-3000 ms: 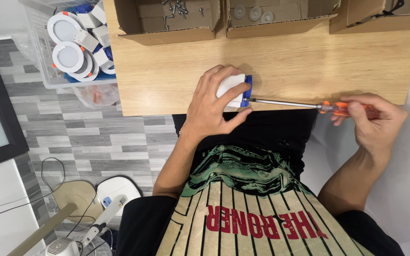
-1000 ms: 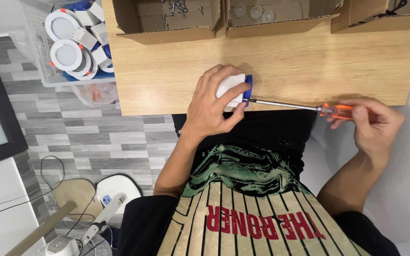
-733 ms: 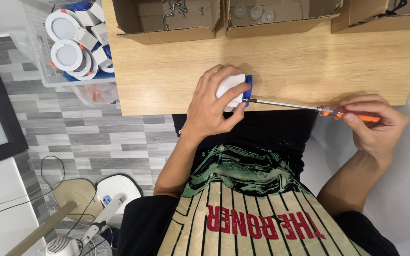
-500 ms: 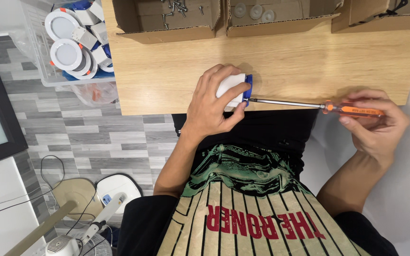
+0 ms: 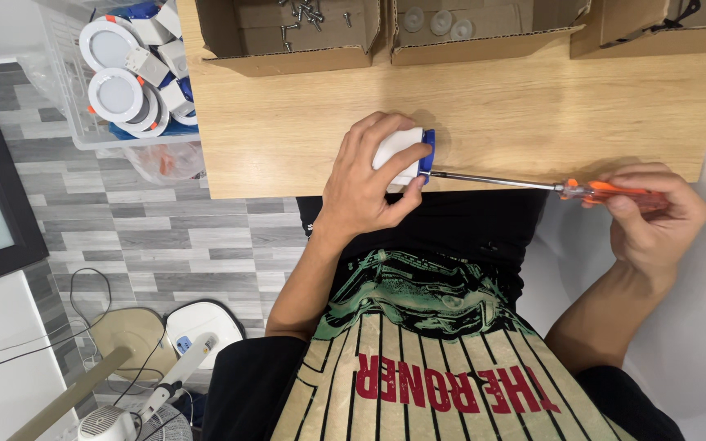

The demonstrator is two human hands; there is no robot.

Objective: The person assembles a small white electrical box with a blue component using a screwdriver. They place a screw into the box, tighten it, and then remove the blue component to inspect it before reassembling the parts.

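Head view, left hand [image 5: 367, 186]: fingers wrapped tight over a small white lamp housing [image 5: 396, 153], pinning it on its side at the near edge of the wooden table [image 5: 304, 122].
Lamp housing: white body, blue end piece [image 5: 426, 152] facing right; mostly hidden under the fingers.
Right hand [image 5: 655, 219]: off the table's right corner, fingers curled narrow around the orange handle of a screwdriver [image 5: 549, 186].
Screwdriver: lies almost level, thin metal shaft running left, tip meeting the blue end piece.
Table, far edge: three open cardboard boxes; left box [image 5: 288, 37] holds loose screws [image 5: 304, 12], middle box [image 5: 484, 33] holds small clear discs [image 5: 439, 22].
Left of table: clear plastic bin [image 5: 67, 114] of round white lamps [image 5: 112, 69].
Floor: grey tile, a fan [image 5: 136, 408] and cables.
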